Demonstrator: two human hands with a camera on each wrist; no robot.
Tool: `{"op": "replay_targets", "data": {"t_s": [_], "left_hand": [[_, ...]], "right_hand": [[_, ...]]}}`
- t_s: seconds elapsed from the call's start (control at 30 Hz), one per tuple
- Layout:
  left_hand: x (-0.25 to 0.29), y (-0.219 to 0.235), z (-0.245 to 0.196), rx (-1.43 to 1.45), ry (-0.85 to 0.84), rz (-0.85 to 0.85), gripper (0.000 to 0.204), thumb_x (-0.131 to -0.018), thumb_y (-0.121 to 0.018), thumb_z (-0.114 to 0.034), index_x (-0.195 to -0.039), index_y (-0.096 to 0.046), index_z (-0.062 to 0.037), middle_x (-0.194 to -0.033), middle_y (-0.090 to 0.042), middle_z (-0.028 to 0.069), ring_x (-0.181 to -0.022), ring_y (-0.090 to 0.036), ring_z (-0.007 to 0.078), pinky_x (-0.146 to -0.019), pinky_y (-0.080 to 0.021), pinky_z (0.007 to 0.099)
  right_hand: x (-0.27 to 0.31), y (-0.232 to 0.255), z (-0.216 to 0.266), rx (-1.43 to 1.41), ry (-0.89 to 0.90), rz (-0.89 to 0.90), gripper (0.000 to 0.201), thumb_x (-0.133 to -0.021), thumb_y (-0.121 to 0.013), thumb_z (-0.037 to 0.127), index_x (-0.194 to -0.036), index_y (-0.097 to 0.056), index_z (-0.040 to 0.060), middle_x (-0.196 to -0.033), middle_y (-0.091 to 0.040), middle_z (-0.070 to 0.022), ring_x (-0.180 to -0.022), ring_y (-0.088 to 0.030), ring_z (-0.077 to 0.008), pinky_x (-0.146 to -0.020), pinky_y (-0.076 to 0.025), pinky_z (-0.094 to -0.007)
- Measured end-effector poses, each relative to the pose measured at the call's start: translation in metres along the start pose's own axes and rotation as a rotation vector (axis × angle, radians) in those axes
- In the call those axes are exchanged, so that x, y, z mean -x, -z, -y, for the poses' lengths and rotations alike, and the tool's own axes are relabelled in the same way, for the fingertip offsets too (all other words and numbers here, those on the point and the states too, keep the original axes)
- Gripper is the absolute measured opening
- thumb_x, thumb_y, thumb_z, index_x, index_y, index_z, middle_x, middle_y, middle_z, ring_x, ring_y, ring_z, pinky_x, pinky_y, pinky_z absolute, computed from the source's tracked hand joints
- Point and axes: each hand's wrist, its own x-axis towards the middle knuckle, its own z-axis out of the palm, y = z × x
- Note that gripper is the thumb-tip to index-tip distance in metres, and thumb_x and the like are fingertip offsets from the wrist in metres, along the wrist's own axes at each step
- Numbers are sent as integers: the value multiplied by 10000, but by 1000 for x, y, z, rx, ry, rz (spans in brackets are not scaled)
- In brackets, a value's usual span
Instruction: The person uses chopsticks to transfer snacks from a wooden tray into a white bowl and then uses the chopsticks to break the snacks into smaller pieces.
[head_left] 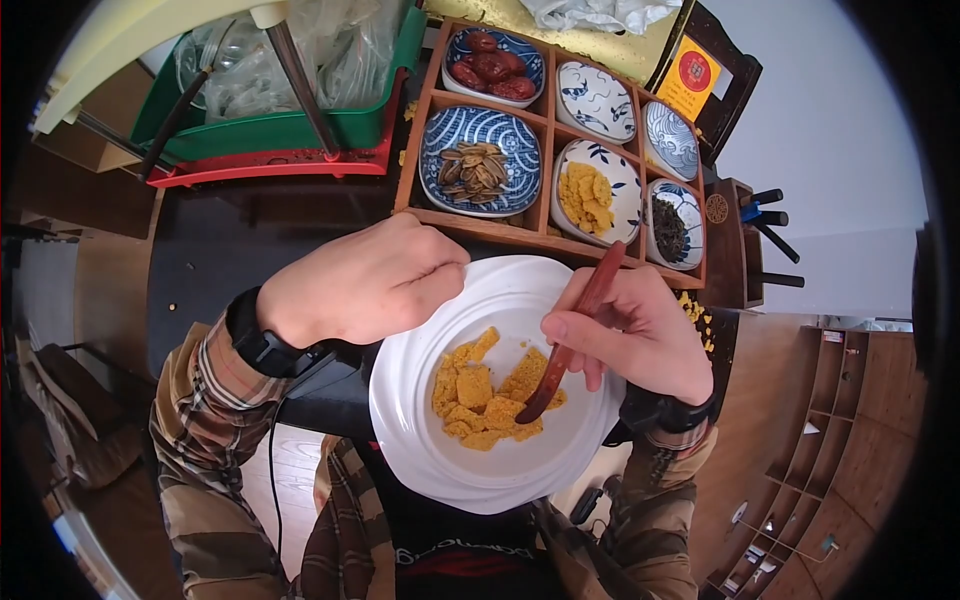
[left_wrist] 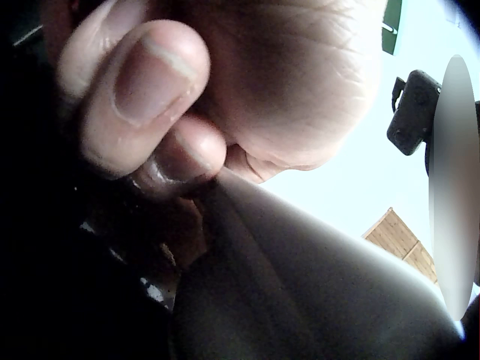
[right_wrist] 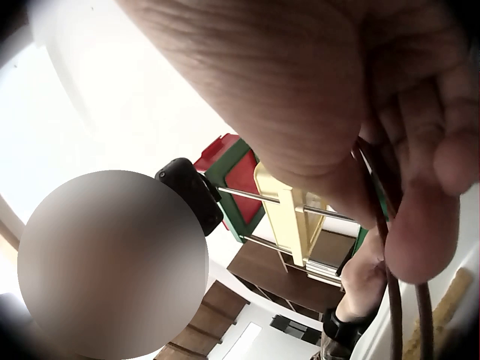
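Observation:
In front of the person a white plate (head_left: 400,450) is tilted toward the body, with several yellow, crumb-coated pieces (head_left: 474,386) in it. The left hand (head_left: 365,282) grips its far left rim; the left wrist view shows fingers curled against the white edge (left_wrist: 300,262). Over the plate's right side, the right hand (head_left: 650,335) holds reddish-brown tongs (head_left: 594,290) between thumb and fingers. Their two arms (right_wrist: 394,307) show side by side in the right wrist view. The tong tips rest down among the yellow pieces.
Beyond the plate stands a wooden divided tray (head_left: 480,228) of patterned bowls with dates (head_left: 490,70), seeds (head_left: 474,172), yellow pieces (head_left: 586,197) and dark leaves (head_left: 667,230). A green bin (head_left: 350,128) with plastic bags is at left, a wooden pen holder (head_left: 732,245) at right.

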Motion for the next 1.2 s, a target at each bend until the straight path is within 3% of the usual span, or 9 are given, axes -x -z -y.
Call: {"op": "replay_targets", "data": {"t_s": [0.47, 0.57, 0.67, 0.7, 0.77, 0.87, 0.93, 1.03, 1.2], "left_hand": [[0, 1, -2, -18, -16, 2, 283, -938, -485, -149, -870, -622, 90, -755, -604, 274, -717, -621, 432, -646, -479, 426], [-1, 1, -4, -15, 23, 21, 277, -936, -489, -148, -873, -624, 85, -770, -612, 273, -729, -618, 437, -650, -481, 428], [0, 0, -7, -9, 41, -6, 215, -867, -469, -82, -770, -582, 74, -789, -604, 263, -810, -596, 459, -725, -480, 477], [1, 0, -6, -53, -16, -23, 209, -866, -469, -76, -774, -580, 76, -793, -606, 262, -805, -595, 459, -717, -482, 474], [0, 0, -4, -103, -87, -26, 204, -865, -470, -70, -777, -579, 77, -797, -607, 261, -800, -594, 458, -709, -484, 471], [-1, 1, -4, -110, -102, 11, 195, -865, -472, -67, -767, -570, 70, -785, -599, 264, -783, -585, 458, -672, -475, 462], [-2, 0, -8, -3, 26, -3, 201, -871, -478, -74, -748, -558, 64, -744, -574, 269, -746, -566, 464, -639, -460, 456], [-5, 1, -16, 54, 98, 0, 223, -881, -483, -94, -752, -555, 73, -706, -549, 278, -707, -549, 472, -624, -450, 450], [-5, 0, -12, 34, 83, 7, 229, -881, -489, -108, -780, -566, 84, -710, -549, 284, -689, -544, 470, -620, -454, 448]], "right_hand": [[5, 7, 7, 3, -7, -51, 183, -959, -687, 134, -881, -662, -30, -696, -669, -51, -519, -603, -68, -462, -440, -196], [3, 13, 0, -197, 182, -332, 169, -981, -636, 111, -880, -655, -24, -682, -659, -66, -454, -554, -75, -420, -386, -198], [-1, 27, -7, -360, 371, -564, 262, -1013, -579, 181, -817, -615, 9, -609, -604, -28, -398, -458, -59, -390, -295, -208], [-3, 33, -9, -363, 375, -574, 262, -1013, -579, 181, -817, -615, 9, -609, -604, -28, -398, -458, -59, -390, -295, -208], [-9, 48, -15, -452, 465, -859, 292, -1016, -575, 225, -801, -606, 29, -561, -524, 13, -403, -375, -53, -416, -247, -220], [-13, 73, -32, -541, 585, -878, 294, -1011, -583, 239, -793, -603, 43, -537, -437, 44, -437, -328, -55, -452, -223, -237], [-17, 80, -38, -559, 608, -944, 282, -1004, -594, 232, -794, -604, 45, -540, -410, 51, -460, -330, -56, -470, -234, -247], [-14, 85, -44, -586, 643, -916, 278, -1002, -597, 227, -792, -606, 44, -550, -436, 47, -461, -336, -52, -470, -242, -237], [-6, 69, -40, -297, 578, -701, 290, -1001, -600, 236, -784, -624, 45, -643, -579, 12, -490, -409, -26, -475, -273, -208]]}}
